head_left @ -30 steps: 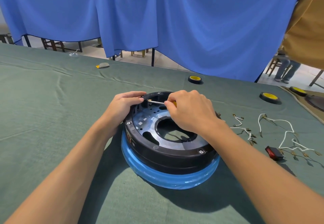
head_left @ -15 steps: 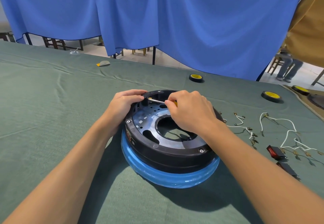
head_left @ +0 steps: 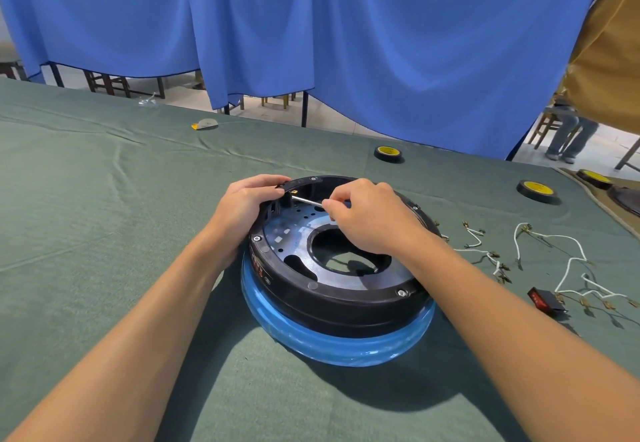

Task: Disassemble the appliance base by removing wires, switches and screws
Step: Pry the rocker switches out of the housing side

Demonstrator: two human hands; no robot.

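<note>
The round black appliance base (head_left: 332, 306) sits at the centre of the frame on the green cloth (head_left: 104, 234), its lower rim wrapped in blue film. The left hand (head_left: 242, 206) curls over the base's far-left rim and grips it. The right hand (head_left: 367, 222) pinches a thin metal tool (head_left: 308, 201), probably a small screwdriver, whose tip reaches a yellow-marked part just inside the rim beside the left fingers. At the right edge lie loose white wires (head_left: 573, 259) and a red switch (head_left: 543, 299).

Bright, even daylight from beyond the left hand (head_left: 247, 206) and right hand (head_left: 367, 223); soft shadow pools on the tabletop (head_left: 104, 251) nearer than the hands; mild sheen on the appliance base (head_left: 332, 348); wide-angle stretching toward the corners; focus sharp.
</note>
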